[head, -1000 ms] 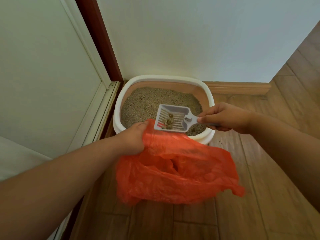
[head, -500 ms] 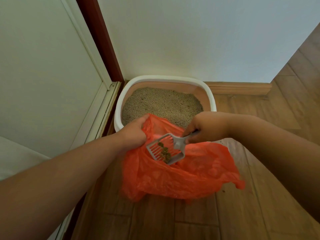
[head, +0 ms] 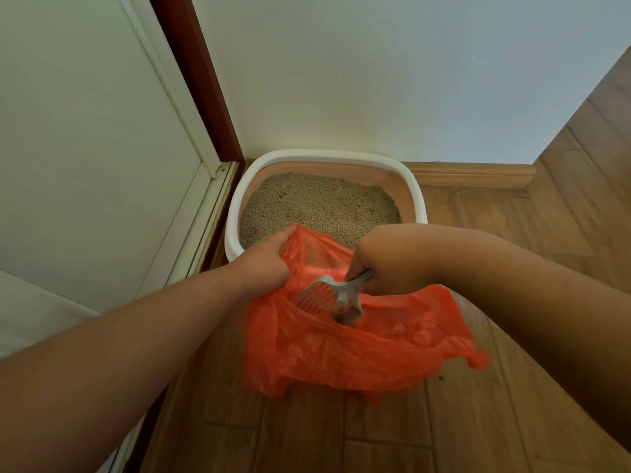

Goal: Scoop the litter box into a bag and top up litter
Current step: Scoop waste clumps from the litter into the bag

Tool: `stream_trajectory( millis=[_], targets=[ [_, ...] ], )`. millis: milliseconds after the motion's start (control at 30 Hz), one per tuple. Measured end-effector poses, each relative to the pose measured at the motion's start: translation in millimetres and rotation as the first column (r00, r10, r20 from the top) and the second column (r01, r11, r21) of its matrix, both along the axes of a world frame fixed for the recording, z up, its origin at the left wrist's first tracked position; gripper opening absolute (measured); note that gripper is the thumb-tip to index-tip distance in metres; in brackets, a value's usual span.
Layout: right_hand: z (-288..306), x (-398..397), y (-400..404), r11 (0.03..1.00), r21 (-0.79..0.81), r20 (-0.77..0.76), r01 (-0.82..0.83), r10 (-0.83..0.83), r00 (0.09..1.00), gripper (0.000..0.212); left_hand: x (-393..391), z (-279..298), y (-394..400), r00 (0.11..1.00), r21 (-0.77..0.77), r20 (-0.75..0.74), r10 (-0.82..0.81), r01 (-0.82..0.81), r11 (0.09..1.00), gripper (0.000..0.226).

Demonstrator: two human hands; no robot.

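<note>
Now left hand fingers bunch orange bag rim; right hand fingers clamp scoop handle.

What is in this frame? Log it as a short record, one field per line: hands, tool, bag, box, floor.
left hand: left hand grips the rim of the crumpled orange plastic bag, holding its mouth open
right hand: right hand grips the handle of the grey slotted plastic scoop
tool: scoop tipped down into the bag's mouth; no clumps visible on it
box: white-rimmed oval litter box in the corner, holding beige granular litter
bag position: in front of the box's near edge, overlapping it in view
floor: wooden plank floor
</note>
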State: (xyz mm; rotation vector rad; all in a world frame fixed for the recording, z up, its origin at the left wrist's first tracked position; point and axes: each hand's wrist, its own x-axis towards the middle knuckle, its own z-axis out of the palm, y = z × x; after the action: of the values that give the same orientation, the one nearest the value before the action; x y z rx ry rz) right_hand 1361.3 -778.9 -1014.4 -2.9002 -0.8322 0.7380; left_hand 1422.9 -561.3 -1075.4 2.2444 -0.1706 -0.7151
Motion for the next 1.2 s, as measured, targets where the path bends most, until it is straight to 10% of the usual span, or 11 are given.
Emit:
stream_trajectory(
  millis=[600,800,1200],
  targets=[
    [16,18,-30,0.949,0.099,-0.053,0.298,-0.294,0.954,0.020,4,-7,12,0.999,0.062,0.042,0.004,-0.006,0.998,0.083],
    [4,27,-55,0.688,0.310,-0.089,0.656,-0.666,0.741,0.014,1,-14,21,0.995,0.214,0.034,-0.093,0.083,0.973,0.064],
    [-46,50,-46,0.705,-0.183,0.188,0.686,-0.659,0.728,0.021,3,-22,21,0.959,0.370,0.042,-0.280,0.246,0.896,0.054]
  ],
)
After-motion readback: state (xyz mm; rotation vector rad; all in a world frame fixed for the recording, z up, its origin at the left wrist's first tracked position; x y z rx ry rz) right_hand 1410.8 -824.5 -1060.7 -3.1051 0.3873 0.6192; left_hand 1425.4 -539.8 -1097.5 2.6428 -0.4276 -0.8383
